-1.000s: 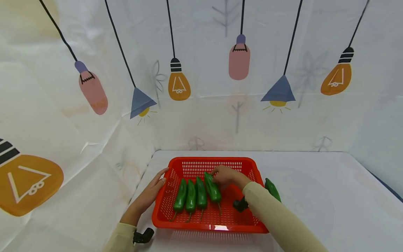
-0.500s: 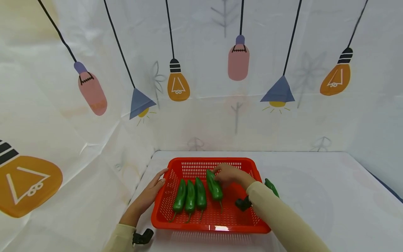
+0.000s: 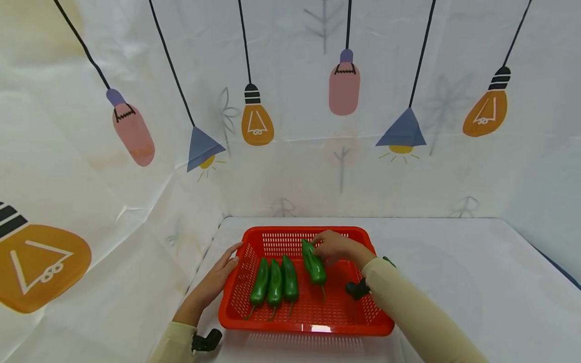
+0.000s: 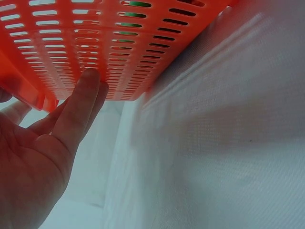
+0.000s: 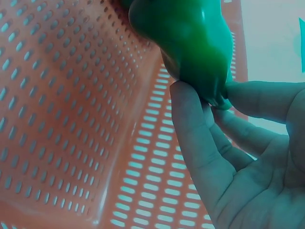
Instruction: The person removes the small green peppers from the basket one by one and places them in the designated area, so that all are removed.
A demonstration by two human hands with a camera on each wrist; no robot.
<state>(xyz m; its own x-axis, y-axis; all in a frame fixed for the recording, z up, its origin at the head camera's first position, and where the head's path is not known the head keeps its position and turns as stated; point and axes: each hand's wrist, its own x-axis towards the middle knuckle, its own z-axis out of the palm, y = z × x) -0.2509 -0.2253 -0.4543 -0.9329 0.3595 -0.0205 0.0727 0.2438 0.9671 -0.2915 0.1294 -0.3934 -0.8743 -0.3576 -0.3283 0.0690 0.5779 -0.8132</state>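
Observation:
A red plastic basket (image 3: 306,330) with slotted walls stands on the white table. Three glossy green chili peppers (image 3: 275,285) lie side by side in its left half, stems toward the near side. My right hand (image 3: 338,248) pinches the tip of another green chili pepper (image 3: 314,264) over the basket's middle, its stem hanging toward the near side; the right wrist view shows thumb and fingers on that tip (image 5: 200,57). My left hand (image 3: 213,280) rests at the basket's left rim. In the left wrist view its straight fingers (image 4: 81,105) touch the slotted outer wall.
One more green chili pepper (image 3: 389,261) lies right of the basket, mostly hidden by my right sleeve (image 3: 408,297). White table surface (image 3: 476,282) spreads to the right. A white sheet (image 3: 290,171) printed with lamps hangs behind and at the left.
My right hand has moved slightly right and toward the far side with its pepper, away from the three others. The sleeve now covers more of the outside pepper. My left hand stays put.

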